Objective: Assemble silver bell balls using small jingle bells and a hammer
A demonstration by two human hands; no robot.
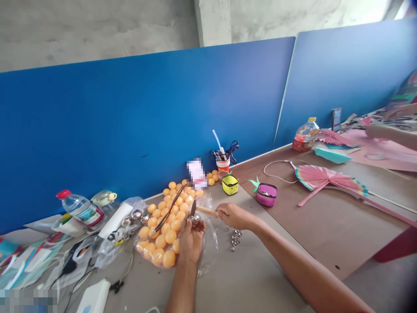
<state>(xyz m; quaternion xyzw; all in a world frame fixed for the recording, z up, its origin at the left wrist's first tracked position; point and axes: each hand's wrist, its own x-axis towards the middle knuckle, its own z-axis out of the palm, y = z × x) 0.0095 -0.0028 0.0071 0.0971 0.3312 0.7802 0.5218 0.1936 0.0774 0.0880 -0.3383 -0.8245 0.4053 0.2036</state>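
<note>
From here it looks midway: left grip cradling a silver ball, right grip clutching a hammer by it, metal bits seemingly unused at four o'clock.

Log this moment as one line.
left hand: holds silver ball | right hand: grips wooden-handled tool, head by ball | nearby: orange balls, small silver pieces

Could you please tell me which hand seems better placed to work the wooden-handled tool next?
Probably the right hand: it grips the wooden-handled tool, whose head is at the silver ball. The left hand is occupied holding that ball.
</note>
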